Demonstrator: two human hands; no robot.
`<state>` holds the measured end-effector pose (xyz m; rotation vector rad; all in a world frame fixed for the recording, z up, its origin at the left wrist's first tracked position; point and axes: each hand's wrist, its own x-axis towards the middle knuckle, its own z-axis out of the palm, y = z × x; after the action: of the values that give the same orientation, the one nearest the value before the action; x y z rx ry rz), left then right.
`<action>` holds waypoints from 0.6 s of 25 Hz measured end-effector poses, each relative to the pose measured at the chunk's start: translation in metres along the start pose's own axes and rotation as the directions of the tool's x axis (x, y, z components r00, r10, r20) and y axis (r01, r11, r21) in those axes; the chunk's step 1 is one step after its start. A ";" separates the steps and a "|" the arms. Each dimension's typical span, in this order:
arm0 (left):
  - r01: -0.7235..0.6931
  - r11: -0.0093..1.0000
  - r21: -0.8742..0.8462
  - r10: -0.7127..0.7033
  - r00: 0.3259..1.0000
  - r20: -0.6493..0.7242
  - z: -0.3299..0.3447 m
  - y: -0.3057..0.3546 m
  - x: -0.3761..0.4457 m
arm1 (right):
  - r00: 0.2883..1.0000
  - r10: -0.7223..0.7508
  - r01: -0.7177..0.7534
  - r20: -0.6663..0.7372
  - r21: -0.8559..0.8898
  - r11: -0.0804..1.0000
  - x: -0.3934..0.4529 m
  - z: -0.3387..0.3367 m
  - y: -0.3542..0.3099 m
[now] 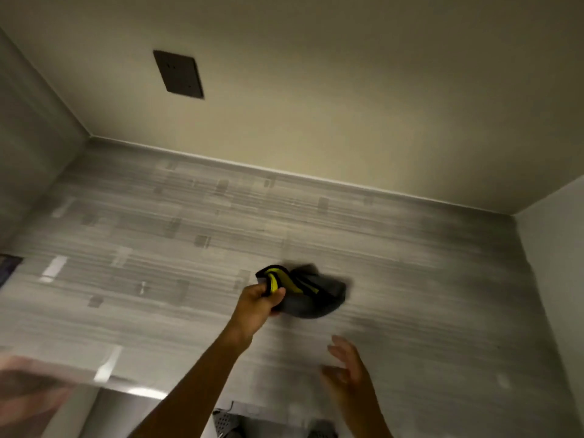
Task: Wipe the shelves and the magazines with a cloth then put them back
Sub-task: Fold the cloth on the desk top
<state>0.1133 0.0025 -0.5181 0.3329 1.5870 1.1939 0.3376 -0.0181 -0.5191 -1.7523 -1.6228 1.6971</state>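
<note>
A grey cloth (313, 298) with a yellow and black edge lies bunched on the grey wood-grain shelf (189, 248), near its middle. My left hand (259, 303) grips the cloth's near end, arm stretched forward over the shelf. Just above the shelf's front part, right of the left arm, my right hand (347, 371) is held open with fingers spread and nothing in it. The cloth and both hands are blurred. No magazine shows clearly.
A beige back wall (347, 105) carries a dark rectangular plate (178, 74). Grey side panels (28, 137) close the shelf at left and right. A blurred pinkish object (28, 390) sits at the lower left, and a dark item (8, 267) is at the left edge.
</note>
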 end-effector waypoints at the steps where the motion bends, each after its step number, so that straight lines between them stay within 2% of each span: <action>1: 0.038 0.994 -0.101 -0.034 0.998 0.045 0.003 -0.004 -0.016 | 0.999 0.009 -0.006 -0.034 0.072 0.997 0.008 -0.002 -0.010; 2: 0.058 0.981 -0.184 -0.046 0.997 0.068 0.001 -0.010 -0.030 | 0.998 0.018 -0.011 -0.061 0.114 0.993 0.017 -0.003 -0.018; 4: 0.120 0.959 -0.256 -0.127 0.992 -0.011 -0.012 -0.032 -0.051 | 0.994 0.020 -0.014 -0.112 0.047 0.999 0.033 -0.003 -0.021; 7: 0.316 0.937 -0.149 -0.340 0.923 -0.179 -0.039 -0.073 -0.071 | 0.979 -0.012 -0.017 -0.204 -0.139 0.990 0.047 -0.003 -0.011; 8: 0.345 0.931 -0.118 -0.363 0.905 -0.224 -0.047 -0.082 -0.072 | 0.978 -0.052 0.012 -0.202 -0.193 0.981 0.052 0.000 -0.008; 11: 0.278 0.960 -0.027 -0.271 0.903 -0.334 -0.055 -0.084 -0.057 | 0.975 -0.115 0.033 -0.188 -0.393 0.919 0.076 0.012 -0.011; 13: 0.227 0.962 0.152 -0.162 0.921 -0.354 -0.050 -0.081 -0.045 | 0.973 -0.104 -0.019 -0.207 -0.518 0.855 0.095 0.016 -0.010; 15: 0.203 0.910 0.362 -0.056 0.925 -0.376 -0.046 -0.082 -0.034 | 0.962 -0.165 -0.021 -0.217 -0.663 0.748 0.108 0.011 -0.008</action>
<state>0.1157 -0.0839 -0.5695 0.2673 2.1445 0.8523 0.2950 0.0632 -0.5787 -2.0401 -2.2923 0.8135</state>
